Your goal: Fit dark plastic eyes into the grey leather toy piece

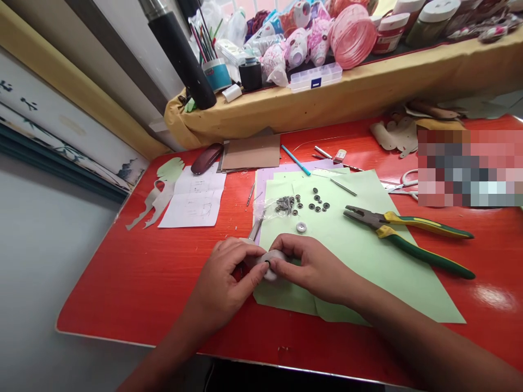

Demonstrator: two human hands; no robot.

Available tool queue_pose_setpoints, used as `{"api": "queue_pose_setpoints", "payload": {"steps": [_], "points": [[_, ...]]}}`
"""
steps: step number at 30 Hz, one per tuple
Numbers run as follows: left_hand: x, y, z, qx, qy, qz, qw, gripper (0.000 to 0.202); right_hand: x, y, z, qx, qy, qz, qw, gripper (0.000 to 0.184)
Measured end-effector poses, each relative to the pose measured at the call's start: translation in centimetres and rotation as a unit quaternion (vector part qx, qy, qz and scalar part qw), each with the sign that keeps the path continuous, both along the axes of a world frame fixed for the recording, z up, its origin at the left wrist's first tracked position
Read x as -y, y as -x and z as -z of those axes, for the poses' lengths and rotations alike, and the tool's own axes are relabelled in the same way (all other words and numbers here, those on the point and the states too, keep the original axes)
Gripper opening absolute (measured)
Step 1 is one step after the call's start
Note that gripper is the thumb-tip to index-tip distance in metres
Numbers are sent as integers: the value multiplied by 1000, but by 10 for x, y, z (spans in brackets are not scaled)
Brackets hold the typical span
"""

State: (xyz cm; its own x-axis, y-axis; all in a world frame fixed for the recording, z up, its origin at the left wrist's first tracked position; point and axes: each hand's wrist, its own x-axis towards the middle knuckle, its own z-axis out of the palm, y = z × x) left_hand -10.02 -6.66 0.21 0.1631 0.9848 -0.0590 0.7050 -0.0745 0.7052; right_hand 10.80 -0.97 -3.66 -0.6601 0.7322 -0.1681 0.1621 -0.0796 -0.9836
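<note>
Between my two hands is a small whitish piece, perhaps leather or felt, with a small dark round fastener on it; the fingers cover much of it. My left hand pinches it from the left, thumb beside the dark fastener. From the right, my right hand grips the same piece between thumb and fingers. Just beyond lies a round silver metal disc. Dark snap buttons are scattered past it, beside a clear plastic bag holding more of them.
Pliers with green and yellow handles lie right on green paper. Scissors sit beyond. Left are a printed sheet, cut scraps and a dark mouse-shaped object. Jars and a black bottle line the back ledge.
</note>
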Motion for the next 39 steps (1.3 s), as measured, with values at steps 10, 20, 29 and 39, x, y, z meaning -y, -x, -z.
{"api": "queue_pose_setpoints", "payload": {"steps": [10, 20, 29, 39], "points": [[0, 4, -2, 33, 31, -16, 999, 9, -1, -1, -5, -32, 42, -29, 998, 23], [-3, 3, -2, 34, 9, 8, 999, 8, 0, 0, -1, -20, 49, -20, 998, 15], [-8, 10, -13, 113, 106, 21, 988, 17, 2, 2, -8, -14, 40, -8, 999, 8], [-14, 3, -4, 227, 235, -31, 944, 18, 0, -1, -7, -14, 24, 0, 1000, 10]]}}
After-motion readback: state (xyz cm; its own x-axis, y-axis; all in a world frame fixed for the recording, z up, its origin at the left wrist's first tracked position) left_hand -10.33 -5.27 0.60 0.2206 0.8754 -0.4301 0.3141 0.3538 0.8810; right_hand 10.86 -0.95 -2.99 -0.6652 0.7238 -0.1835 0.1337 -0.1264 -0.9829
